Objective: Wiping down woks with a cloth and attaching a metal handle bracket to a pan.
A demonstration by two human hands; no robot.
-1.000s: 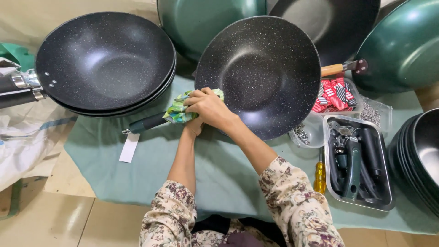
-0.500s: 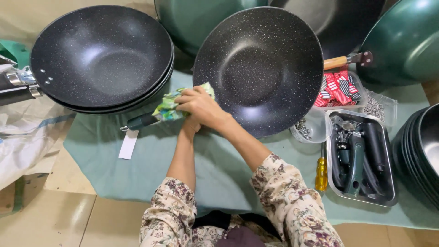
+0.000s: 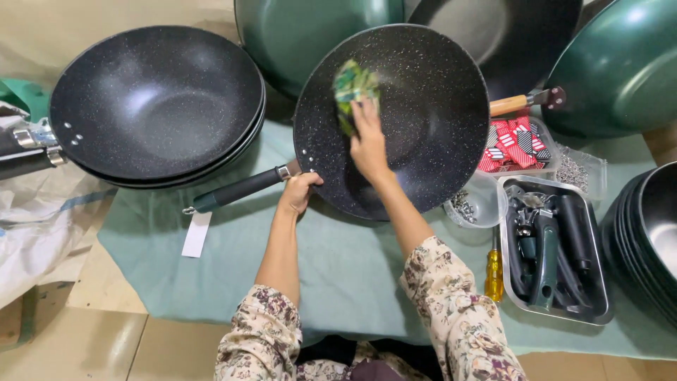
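A blank white rectangular tag (image 3: 196, 234) hung from the end of the wok handle and lay on the teal cloth. Red, white and black labels (image 3: 509, 144) sat piled in a clear plastic tray right of the wok, beside a clear tub of small metal parts

One view only, from the person's head; it looks steeply down and slightly forward over a green cloth (image 3: 352, 261) on the floor; both forearms enter from the bottom edge, close beneath the lens; the speckled wok (image 3: 423, 141) sits centre frame, near (no second view shares the scene); neighbouring pans are cropped at the edges.
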